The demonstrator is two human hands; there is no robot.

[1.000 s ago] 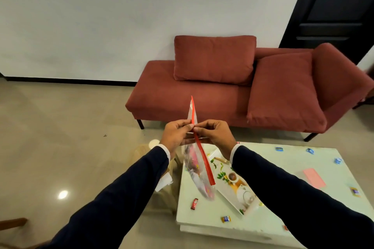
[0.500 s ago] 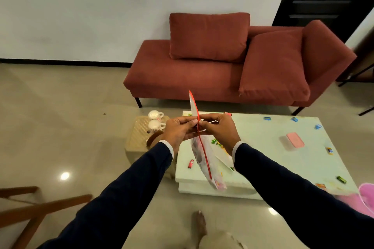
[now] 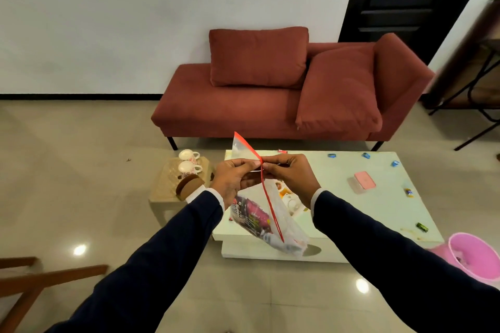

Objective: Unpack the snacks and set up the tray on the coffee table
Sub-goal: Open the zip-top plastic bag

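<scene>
A clear zip bag [image 3: 266, 220] with a red seal strip hangs in the air above the near left corner of the pale green coffee table [image 3: 338, 197]. Snack packets, one pink and purple, show through its plastic. My left hand [image 3: 232, 178] and my right hand [image 3: 290, 178] both pinch the bag's red top edge, thumbs and fingers meeting at the seal. A floral tray [image 3: 288, 201] lies on the table, mostly hidden behind the bag and my right hand.
Small wrapped candies [image 3: 365, 155] lie scattered over the table beside a pink box [image 3: 364, 181]. A low beige stool [image 3: 165, 189] at the left carries two cups [image 3: 188, 162]. A red sofa [image 3: 270, 94] stands behind, a pink bin [image 3: 474, 258] at the right, a wooden chair [image 3: 32, 281] bottom left.
The view has pulled back and shifted, so the whole table, stool and pink bin now show. The bag has turned, showing its packets more. Both hands keep pinching its seal.
</scene>
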